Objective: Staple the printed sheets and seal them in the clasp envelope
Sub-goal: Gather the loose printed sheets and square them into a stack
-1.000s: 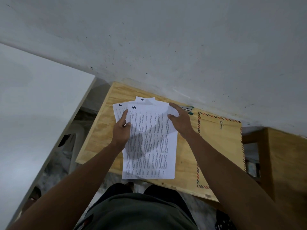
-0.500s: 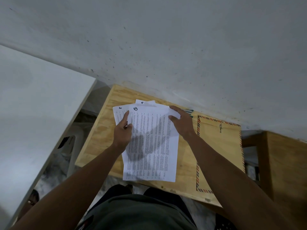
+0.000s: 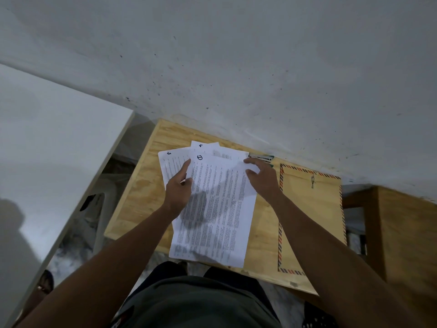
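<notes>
The sheets lie fanned in a loose stack on the wooden desk, their long axis running from the wall toward the person, tilted slightly so the near end leans left. The top sheet bears a circled "1" at its far left corner; two sheets beneath stick out at the far end, marked "5" and "4". The near ends overhang the desk's front edge. The print is too small to read.

The left hand grips the stack's left edge, thumb on top and fingers curled under, so those fingers are hidden. The right hand rests on the far right corner with fingers bent and spread on the paper; whether it pinches the sheets or only presses them cannot be told.

The envelope lies flat to the right of the sheets, long axis parallel to them, clasp end toward the wall, striped border around it. The right forearm covers part of its left edge.

A stapler sits against the wall just beyond the right hand, mostly hidden by the paper and fingers.
</notes>
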